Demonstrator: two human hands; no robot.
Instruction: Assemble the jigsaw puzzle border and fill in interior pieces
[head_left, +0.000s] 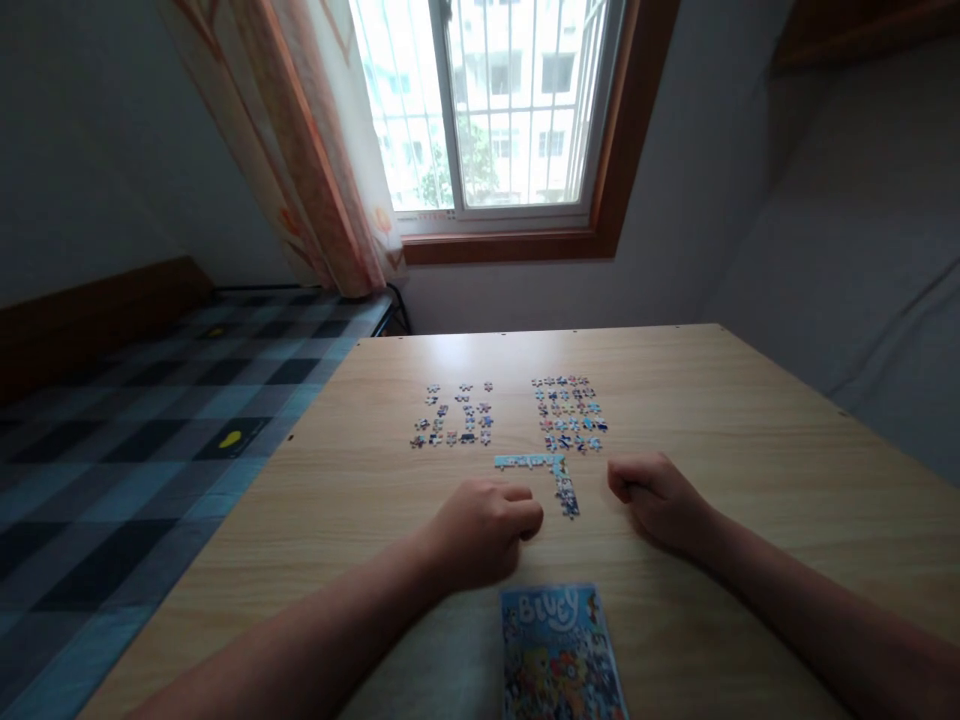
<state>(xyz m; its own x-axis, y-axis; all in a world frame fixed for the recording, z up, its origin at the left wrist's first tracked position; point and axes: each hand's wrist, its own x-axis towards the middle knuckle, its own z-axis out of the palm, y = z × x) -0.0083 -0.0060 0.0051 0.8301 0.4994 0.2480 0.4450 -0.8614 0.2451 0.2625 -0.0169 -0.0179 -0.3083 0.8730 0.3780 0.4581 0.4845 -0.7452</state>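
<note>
1. Curled in, the fingers of our left hand (484,530) sit together in a loose fist just below the centre of the frame; whether anything is tucked inside we cannot tell.
2. Our right hand (664,500) is closed as well, its fingers folded together, right of centre; its inner side is turned out of sight, so we cannot tell if it hides a piece.
3. Between our two hands we see the joined puzzle section (568,490), a little below the middle of the frame. It makes a corner: one pale blue strip runs across the top, and a darker strip drops from its right end. Our left knuckles are near the lower strip, apart from it; our right fist is off to its other side.
4. Above that section we have two groups of loose pieces. The left group (470,411) is spread in gappy rows, while the right group (568,409) stands in tighter rows, right of centre.
5. At the bottom centre we find a picture sheet or box (559,655) reading "BLUEY", its lower edge cut off by the frame.
6. All of these are on our wood-grain table (712,420). We also see a checked bed (247,375) along the left side, a patterned curtain (315,150) at upper left and a bright barred window (517,110) at top centre.
</note>
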